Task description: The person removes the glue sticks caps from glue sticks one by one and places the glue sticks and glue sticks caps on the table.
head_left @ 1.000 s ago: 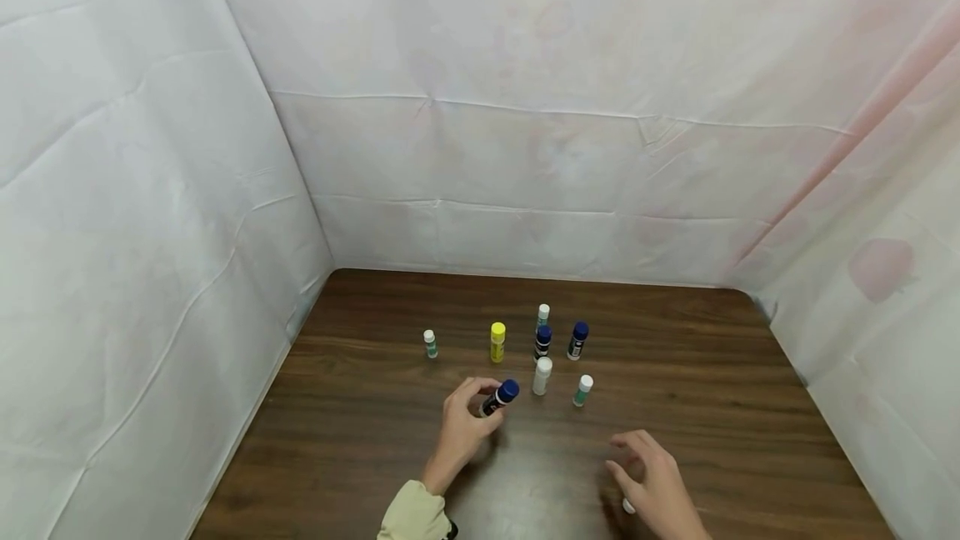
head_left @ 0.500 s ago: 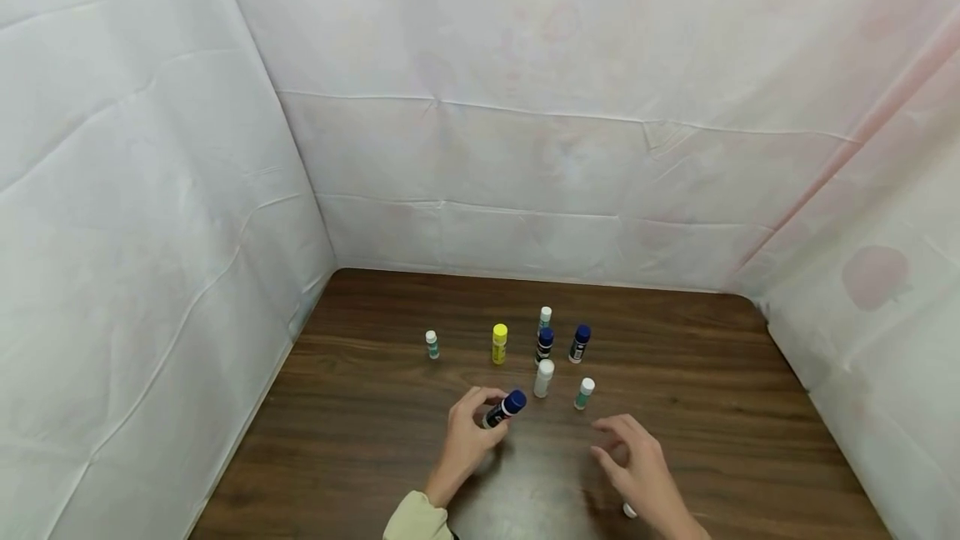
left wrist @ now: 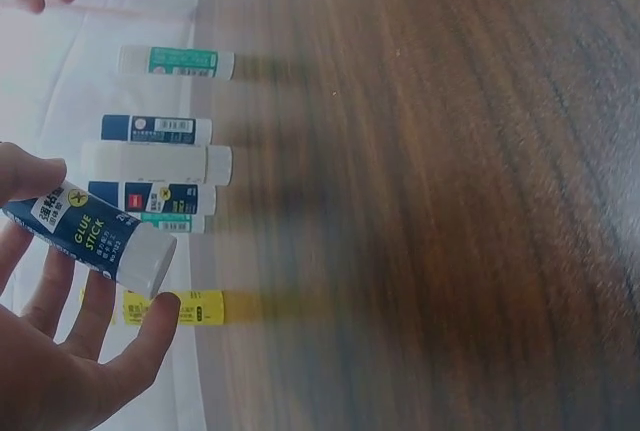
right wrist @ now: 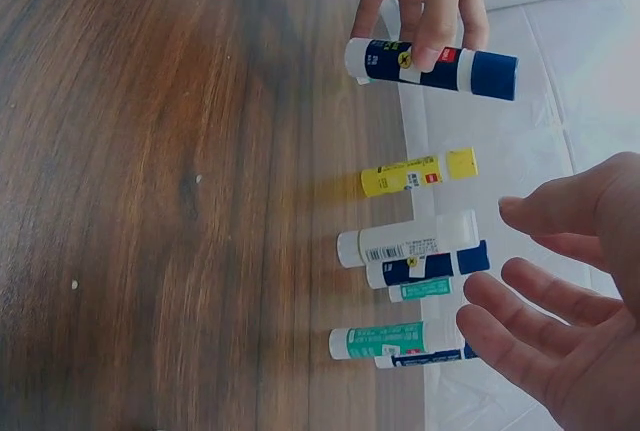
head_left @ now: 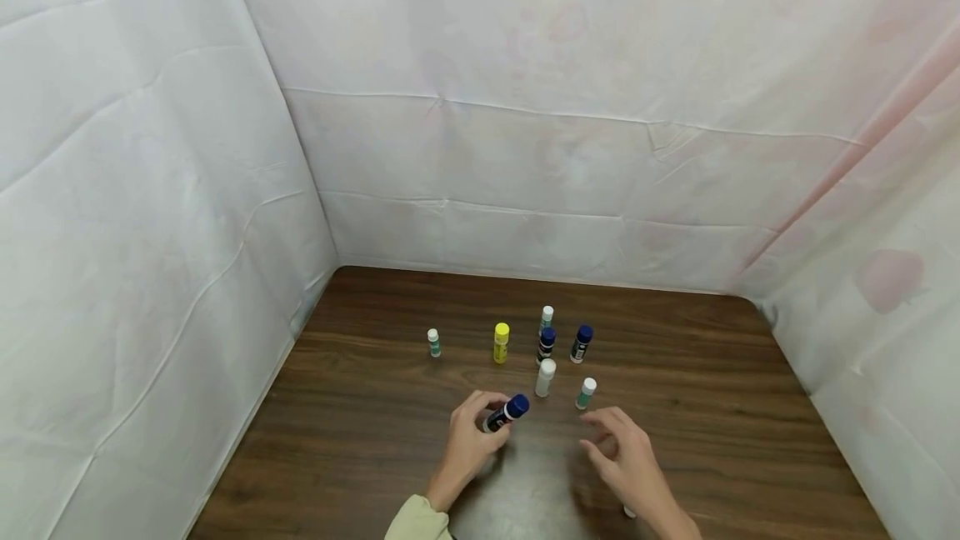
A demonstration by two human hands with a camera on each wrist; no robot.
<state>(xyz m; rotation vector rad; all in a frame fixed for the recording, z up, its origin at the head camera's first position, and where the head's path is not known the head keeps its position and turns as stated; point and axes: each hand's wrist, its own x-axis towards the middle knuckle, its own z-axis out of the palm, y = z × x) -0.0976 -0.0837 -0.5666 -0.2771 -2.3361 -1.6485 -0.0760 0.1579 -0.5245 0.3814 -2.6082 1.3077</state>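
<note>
In the head view my left hand (head_left: 467, 447) holds a navy glue stick (head_left: 506, 413) with a blue cap, tilted and raised off the table. The left wrist view shows its white base end (left wrist: 147, 261) pointing down, pinched between thumb and fingers. My right hand (head_left: 628, 458) hovers with relaxed, slightly bent fingers and nothing between them. Just beyond its fingertips stands a green glue stick (head_left: 585, 395) with a white cap. A white glue stick (head_left: 545, 378) stands between the two hands, a little farther back.
Behind stand a yellow glue stick (head_left: 501, 344), two navy ones, the left one (head_left: 546, 346) and the right one (head_left: 581, 344), and a partly hidden green one (head_left: 547, 317). Another small green one (head_left: 434, 343) stands far left. Under my right wrist a white end (head_left: 629, 512) shows. White cloth (head_left: 480, 157) surrounds the table.
My right hand has moved left and forward, closer to the green glue stick. My left hand, still holding the navy glue stick, has shifted slightly right and nearer to me.
</note>
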